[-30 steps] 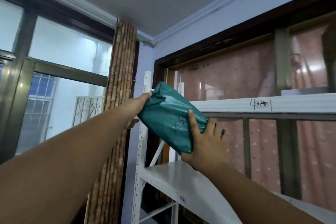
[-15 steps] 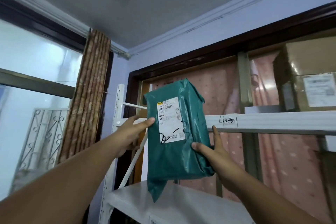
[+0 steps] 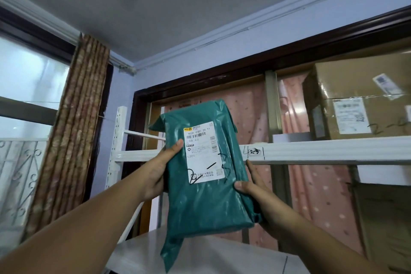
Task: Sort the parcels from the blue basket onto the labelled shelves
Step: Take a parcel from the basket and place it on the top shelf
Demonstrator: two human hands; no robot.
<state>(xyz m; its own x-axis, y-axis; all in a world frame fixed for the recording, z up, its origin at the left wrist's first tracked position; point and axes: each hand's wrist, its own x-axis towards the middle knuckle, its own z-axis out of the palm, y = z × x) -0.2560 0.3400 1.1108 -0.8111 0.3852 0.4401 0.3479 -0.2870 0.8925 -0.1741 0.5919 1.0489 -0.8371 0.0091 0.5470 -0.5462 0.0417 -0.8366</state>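
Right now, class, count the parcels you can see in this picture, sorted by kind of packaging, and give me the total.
Green plastic mailer bags: 1, the green parcel, held up by the left hand and right hand.
Brown cardboard boxes: 1, the cardboard box on the upper shelf.
Total: 2

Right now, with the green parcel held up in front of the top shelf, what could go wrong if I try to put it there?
1. The green parcel is a soft bag held only at its sides by the left hand and right hand; it may sag or slip.
2. Its loose tail hangs low and might catch on the lower shelf.
3. The cardboard box fills the right of the top shelf, so keep left of it.
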